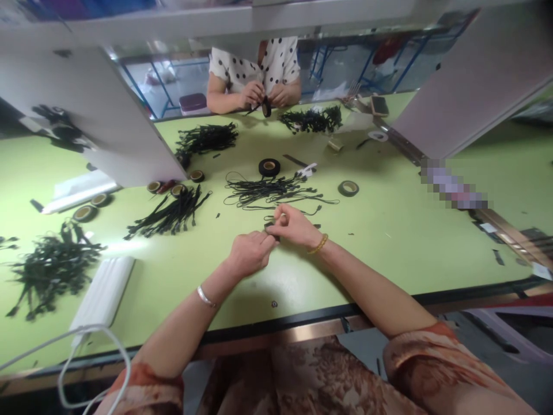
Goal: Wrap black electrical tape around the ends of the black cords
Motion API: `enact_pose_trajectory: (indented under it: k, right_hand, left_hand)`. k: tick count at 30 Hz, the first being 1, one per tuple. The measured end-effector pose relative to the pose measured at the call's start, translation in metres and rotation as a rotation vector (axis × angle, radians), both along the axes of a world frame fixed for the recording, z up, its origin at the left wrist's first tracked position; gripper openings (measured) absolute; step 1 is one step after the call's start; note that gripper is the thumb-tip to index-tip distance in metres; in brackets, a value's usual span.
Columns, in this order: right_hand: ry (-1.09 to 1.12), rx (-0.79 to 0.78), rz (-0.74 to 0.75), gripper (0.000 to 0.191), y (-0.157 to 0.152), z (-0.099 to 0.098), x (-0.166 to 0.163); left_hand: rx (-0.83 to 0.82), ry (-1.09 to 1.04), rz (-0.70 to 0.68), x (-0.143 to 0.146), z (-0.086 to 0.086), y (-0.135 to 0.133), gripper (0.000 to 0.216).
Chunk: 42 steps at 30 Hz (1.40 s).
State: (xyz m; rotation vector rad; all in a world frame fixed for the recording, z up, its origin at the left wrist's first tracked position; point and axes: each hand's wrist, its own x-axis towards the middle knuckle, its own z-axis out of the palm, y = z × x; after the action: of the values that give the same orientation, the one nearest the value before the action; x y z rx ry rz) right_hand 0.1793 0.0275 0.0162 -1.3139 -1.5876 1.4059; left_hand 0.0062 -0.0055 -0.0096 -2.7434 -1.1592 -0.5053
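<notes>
My left hand [253, 252] is closed, its fingertips pressed together on a black cable [271, 226] of which only a short dark part shows. My right hand [298, 226] meets it from the right, thumb and forefinger pinching the same dark part; the rest is hidden by the fingers. Just beyond my hands lies a loose pile of thin black cables [268, 190] with small connectors at their ends. A roll of black tape [269, 168] lies behind that pile, and another tape roll [348, 188] is to its right.
Bundled black cables [173, 213] and more tape rolls [196, 176] lie left, near a white power strip [103, 288]. Across the green table [389, 230], a co-worker's hands [265, 94] hold a tape roll. White partitions [133, 121] stand on both sides; a metal blade [298, 161] lies behind the pile.
</notes>
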Motion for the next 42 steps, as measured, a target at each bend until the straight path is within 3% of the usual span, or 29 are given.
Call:
enact_pose_trajectory:
  k: [4, 11, 16, 19, 22, 24, 28, 32, 35, 40, 42]
  right_hand:
    - [0.294, 0.041, -0.175, 0.045, 0.001, -0.005, -0.003]
    - [0.588, 0.180, -0.114, 0.053, 0.007, -0.005, 0.008]
    - [0.551, 0.302, 0.113, 0.048, 0.008, 0.000, 0.020]
    - [0.380, 0.375, 0.319, 0.037, 0.009, 0.004, 0.028]
    - [0.245, 0.434, 0.373, 0.029, 0.011, 0.006, 0.030]
    - [0.201, 0.436, 0.305, 0.029, 0.011, 0.007, 0.028]
    - [0.018, 0.427, 0.139, 0.022, 0.009, 0.011, 0.023]
    - [-0.197, 0.314, 0.281, 0.020, 0.009, 0.011, 0.023]
    - [-0.215, 0.279, 0.306, 0.025, 0.012, 0.007, 0.025]
    - [-0.314, 0.467, 0.227, 0.012, 0.010, 0.003, 0.020]
    - [-0.353, 0.535, 0.215, 0.010, 0.007, 0.003, 0.016]
  left_hand:
    - [-0.178, -0.093, 0.085, 0.002, 0.002, 0.000, 0.033]
    - [-0.694, -0.555, 0.253, 0.001, 0.011, 0.005, 0.034]
    - [-0.934, -0.950, 0.280, 0.002, 0.010, 0.010, 0.042]
    - [-1.102, -1.162, 0.348, 0.005, 0.008, 0.010, 0.044]
    - [-1.240, -1.258, 0.341, 0.005, 0.007, 0.011, 0.044]
    - [-1.195, -1.237, 0.305, 0.002, 0.007, 0.013, 0.043]
    - [-0.907, -1.008, 0.211, -0.005, 0.008, 0.015, 0.034]
    - [-0.690, -0.784, 0.230, -0.008, 0.007, 0.013, 0.027]
    - [-0.603, -0.592, 0.264, -0.009, 0.008, 0.012, 0.028]
    - [-0.351, -0.167, 0.232, -0.009, 0.010, 0.012, 0.025]
    - [-0.294, -0.113, 0.235, -0.007, 0.010, 0.011, 0.025]
